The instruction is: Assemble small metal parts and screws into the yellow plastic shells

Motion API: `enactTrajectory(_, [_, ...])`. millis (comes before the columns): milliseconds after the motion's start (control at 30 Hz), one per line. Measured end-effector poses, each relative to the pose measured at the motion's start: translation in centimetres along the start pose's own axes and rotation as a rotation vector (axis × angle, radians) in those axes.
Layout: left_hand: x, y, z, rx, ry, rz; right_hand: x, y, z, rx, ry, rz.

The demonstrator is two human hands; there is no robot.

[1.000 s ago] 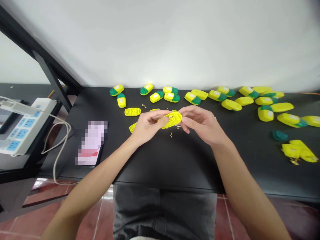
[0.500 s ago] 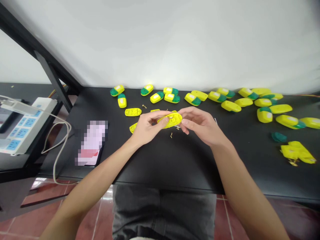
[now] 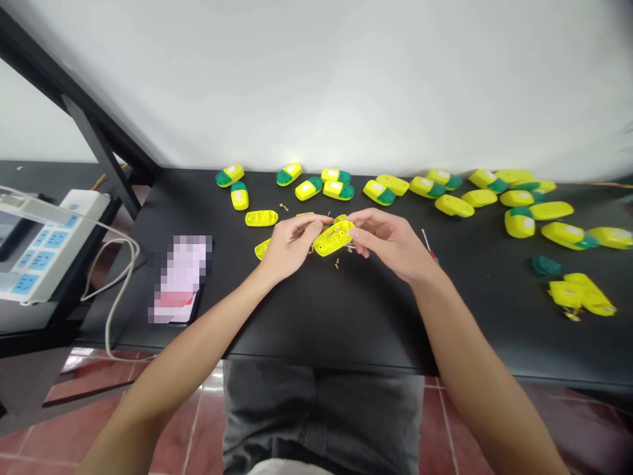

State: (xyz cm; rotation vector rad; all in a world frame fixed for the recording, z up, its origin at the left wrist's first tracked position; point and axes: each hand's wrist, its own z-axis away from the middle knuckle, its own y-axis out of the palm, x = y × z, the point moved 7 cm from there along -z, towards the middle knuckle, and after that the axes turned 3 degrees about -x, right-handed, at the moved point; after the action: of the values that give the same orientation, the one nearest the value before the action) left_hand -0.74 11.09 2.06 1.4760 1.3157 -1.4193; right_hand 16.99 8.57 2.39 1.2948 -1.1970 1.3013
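Note:
A yellow plastic shell half (image 3: 332,240) is held tilted above the table, its ribbed hollow side facing me. My right hand (image 3: 388,241) pinches its right end between thumb and fingers. At its left edge is my left hand (image 3: 291,244), the thumb by the rim and the fingers closed, partly behind the shell. Small metal pieces lie below on the table, among them a brass-coloured one (image 3: 337,263). Two more open shell halves rest left of my hands: one in full view (image 3: 262,218), the other (image 3: 262,249) partly covered by my left hand.
Several yellow-and-green cases (image 3: 338,190) line the back of the black table (image 3: 316,323). A screwdriver (image 3: 430,249) lies by my right wrist. At the right are a green cover (image 3: 546,265) and yellow parts (image 3: 583,293); at the left, a phone (image 3: 182,277) and power strip (image 3: 54,244).
The shell half has turned, its left end now lower and nearer me. My left thumb has moved from inside the shell to its edge. The screwdriver shows more beside my right wrist.

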Motion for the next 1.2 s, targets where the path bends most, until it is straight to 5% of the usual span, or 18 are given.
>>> enactTrajectory(300, [-0.1,-2.4,-0.9,-0.193,0.031,-0.035,0.0,0.1,0.1,0.016,0.021,0.053])
enactTrajectory(467, [0.1,-3.6,-1.5,-0.233,0.106,-0.274,-0.7,1.4,0.8,0.24,0.09,0.219])
enactTrajectory(600, [0.2,-3.1,-1.7,-0.124,0.157,-0.547,-1.4,2.7,1.1,0.374,0.067,0.408])
enactTrajectory(767, [0.5,-2.4,-1.7,0.021,0.11,-0.784,-1.0,1.9,0.3,0.238,-0.066,0.493])
enactTrajectory(967, [0.8,-1.5,-1.4,0.162,0.13,-0.745,0.3,-0.9,-0.2,-0.019,-0.159,0.553])
enactTrajectory(1200, [0.7,-0.2,-0.5,0.338,0.2,-0.709,0.1,-1.3,-0.3,-0.021,-0.172,0.584])
